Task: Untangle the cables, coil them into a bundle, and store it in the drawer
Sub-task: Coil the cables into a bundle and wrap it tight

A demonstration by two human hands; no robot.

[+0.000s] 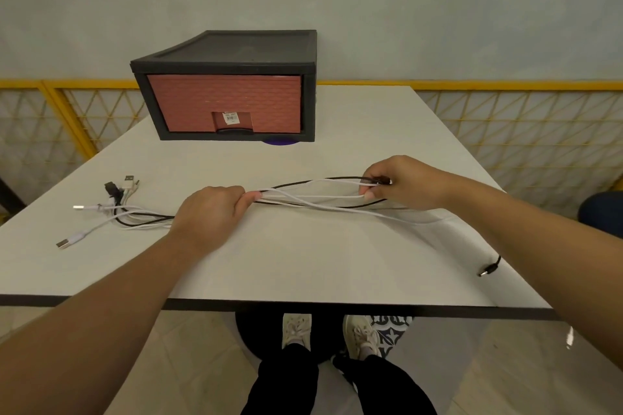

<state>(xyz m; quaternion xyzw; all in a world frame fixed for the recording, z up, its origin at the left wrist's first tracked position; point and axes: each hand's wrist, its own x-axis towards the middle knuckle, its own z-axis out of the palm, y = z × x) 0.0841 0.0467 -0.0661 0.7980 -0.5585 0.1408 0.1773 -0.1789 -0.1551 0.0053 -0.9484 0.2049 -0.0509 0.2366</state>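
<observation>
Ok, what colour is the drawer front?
The drawer front is reddish-brown with a woven-look texture, set in a black frame. The head view shows it plainly.

Sparse indoor room, kind unclear: white table (303, 263), bare pale wall (404, 3), yellow lattice fence (505, 131), tiled floor (188, 364).

The cables (279, 195) in front of the drawer are white, with black ones running among them. The drawer (224, 101) is brick red with a woven, basket-like relief and carries a white label (230, 117). The casing (222, 50) around it is dark grey. Just below the drawer shows a purple disc (281, 142). The bench (303, 263) is off-white with a black edge. Behind the drawer runs a yellow railing (505, 85) with a diamond lattice. Well below the drawer are cream shoes (296, 330) and black trousers (286, 381).
</observation>
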